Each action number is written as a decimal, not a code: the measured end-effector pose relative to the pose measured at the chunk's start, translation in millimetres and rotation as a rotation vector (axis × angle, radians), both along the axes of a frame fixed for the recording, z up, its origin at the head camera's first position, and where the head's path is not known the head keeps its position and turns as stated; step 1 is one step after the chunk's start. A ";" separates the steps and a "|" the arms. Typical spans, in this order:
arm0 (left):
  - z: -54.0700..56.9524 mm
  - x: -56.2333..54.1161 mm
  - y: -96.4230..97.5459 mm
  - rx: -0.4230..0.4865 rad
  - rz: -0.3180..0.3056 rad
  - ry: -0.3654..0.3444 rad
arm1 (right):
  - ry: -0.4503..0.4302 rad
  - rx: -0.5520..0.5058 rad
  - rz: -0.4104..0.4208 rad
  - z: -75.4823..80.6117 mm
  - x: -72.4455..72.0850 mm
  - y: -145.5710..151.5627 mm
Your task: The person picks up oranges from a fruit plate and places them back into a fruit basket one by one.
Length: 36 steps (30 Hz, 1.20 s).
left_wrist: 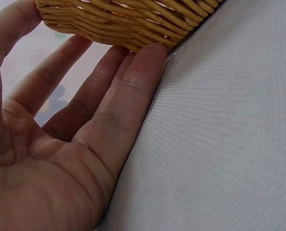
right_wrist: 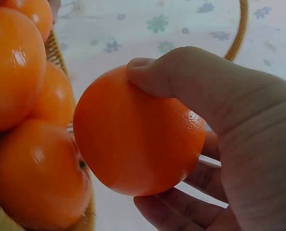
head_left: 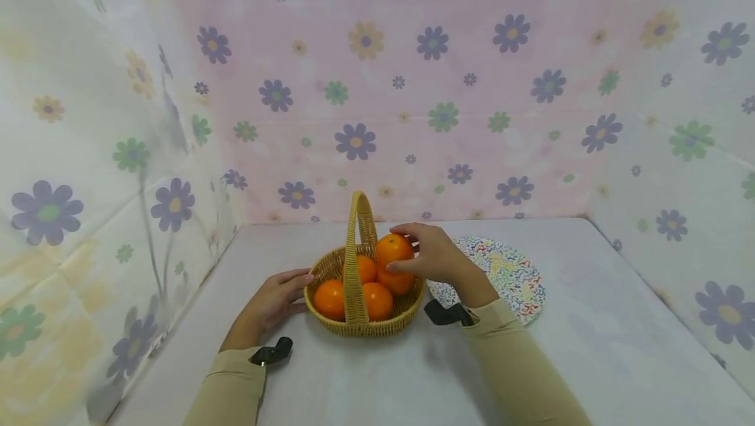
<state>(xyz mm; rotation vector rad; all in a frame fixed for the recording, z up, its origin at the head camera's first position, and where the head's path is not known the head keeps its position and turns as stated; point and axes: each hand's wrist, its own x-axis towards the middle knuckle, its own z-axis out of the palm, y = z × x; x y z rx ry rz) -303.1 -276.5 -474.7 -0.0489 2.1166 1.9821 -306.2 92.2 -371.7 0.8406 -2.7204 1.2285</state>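
A yellow wicker basket (head_left: 370,329) with a tall arched handle (head_left: 356,282) holds several oranges, among them one at the left (head_left: 329,300) and one in the front middle (head_left: 377,301). Over the basket's right side, my right hand (head_left: 439,255) grips an orange (head_left: 394,248) between thumb and fingers. In the right wrist view this held orange (right_wrist: 140,130) is in front of the basket's other fruit, such as a large orange (right_wrist: 39,175). My left hand (head_left: 280,295) touches the basket's left side with its fingertips, the fingers (left_wrist: 116,115) fairly straight and low against the table.
Behind the right hand, a round mat (head_left: 519,275) with multicoloured specks lies on the white table cover (head_left: 354,380). Flower-patterned cloth (head_left: 407,85) hangs at the back and both sides. A dark wrist mount sits on each sleeve.
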 end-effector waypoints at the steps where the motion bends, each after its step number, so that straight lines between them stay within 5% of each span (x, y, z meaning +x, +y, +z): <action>1: -0.2 -0.1 -0.1 0.000 0.000 -0.002 | -0.007 -0.002 0.008 -0.6 0.3 -3.7; 11: -0.9 -0.6 1.9 0.018 -0.008 -0.002 | 0.012 0.045 0.041 -4.3 3.6 -28.4; 36: -1.2 -2.1 4.8 0.015 0.000 -0.009 | -0.039 0.078 0.041 -7.9 -0.5 -35.8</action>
